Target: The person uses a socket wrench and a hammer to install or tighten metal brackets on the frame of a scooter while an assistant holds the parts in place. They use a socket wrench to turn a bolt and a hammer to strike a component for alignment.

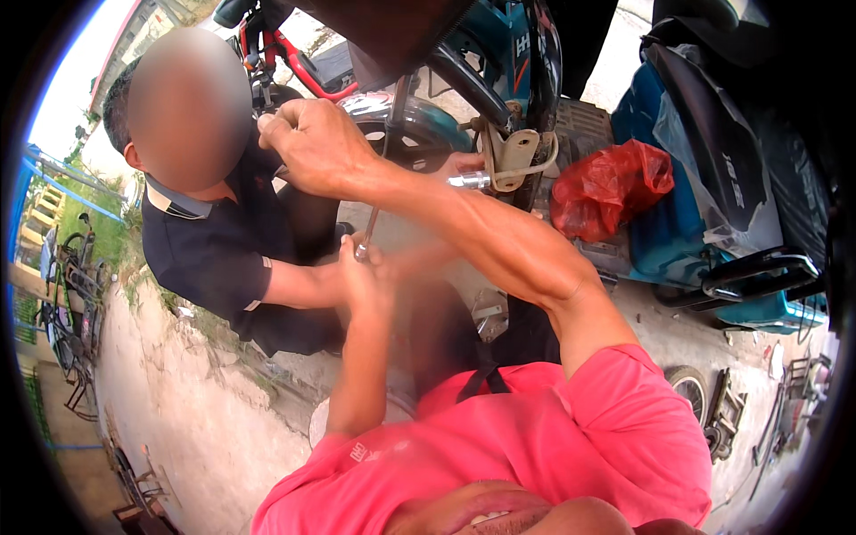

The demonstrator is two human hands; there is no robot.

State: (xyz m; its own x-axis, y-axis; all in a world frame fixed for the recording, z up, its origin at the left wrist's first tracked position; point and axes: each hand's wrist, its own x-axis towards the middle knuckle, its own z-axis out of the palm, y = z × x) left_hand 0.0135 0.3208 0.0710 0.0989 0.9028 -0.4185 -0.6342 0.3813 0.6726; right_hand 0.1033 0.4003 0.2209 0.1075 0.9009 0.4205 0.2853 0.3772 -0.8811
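Observation:
My left hand (364,276) is closed around the lower end of a socket wrench (371,234), a thin metal rod with a shiny socket end. The rod rises at a slant and passes behind my right forearm. My right arm reaches across to the left, over the work. Its hand (314,147) is closed, thumb and fingers pinched together; whatever they hold is hidden. Beyond the forearm, a chrome socket (470,180) points at a pale metal bracket (517,160) on the teal motorbike frame (499,53). Another person's fingers (462,164) touch near that bracket.
A person in a dark shirt (209,259) crouches close on the left, one forearm beside my left hand. A red plastic bag (611,187) lies by teal bodywork (651,223) at right. A loose wheel (687,392) is on the ground. Bicycles (71,294) stand far left.

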